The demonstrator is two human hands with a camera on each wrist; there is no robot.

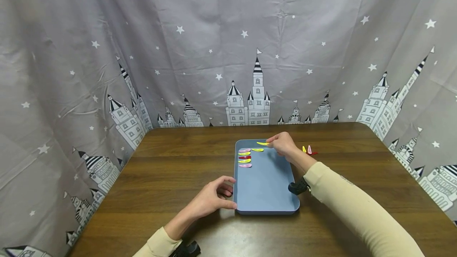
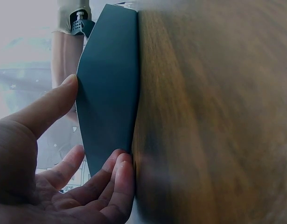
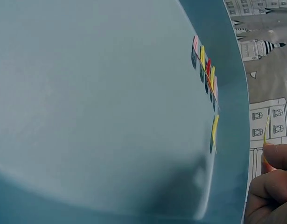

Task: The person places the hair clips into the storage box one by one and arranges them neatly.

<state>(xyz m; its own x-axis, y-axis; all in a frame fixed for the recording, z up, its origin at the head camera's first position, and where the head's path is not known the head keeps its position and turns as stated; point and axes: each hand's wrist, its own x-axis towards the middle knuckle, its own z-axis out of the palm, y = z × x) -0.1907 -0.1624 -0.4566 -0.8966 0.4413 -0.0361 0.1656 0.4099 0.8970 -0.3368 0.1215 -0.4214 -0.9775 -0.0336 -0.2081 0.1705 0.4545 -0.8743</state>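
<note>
A blue-grey tray (image 1: pixel 265 187) lies on the table with its long side pointing away from me. Down its far left side runs a column of several snap hair clips: pink, yellow, red, yellow and a pink clip (image 1: pixel 245 165) nearest me. A single yellow hair clip (image 1: pixel 257 150) lies just right of that column's top. Over the tray's far edge, my right hand (image 1: pixel 283 144) pinches another yellow hair clip (image 3: pixel 266 129) between thumb and finger. My left hand (image 1: pixel 210 197) rests against the tray's left wall (image 2: pixel 108 84), thumb at the rim and relaxed fingertips low on the side.
Right of the tray, a small group of loose hair clips lies on the wooden table (image 1: pixel 171 162): a yellow clip (image 1: pixel 304 149), a pink clip (image 1: pixel 309 149) and a red clip (image 1: pixel 313 153). A grey curtain (image 1: pixel 200 50) with castles and stars hangs behind the table.
</note>
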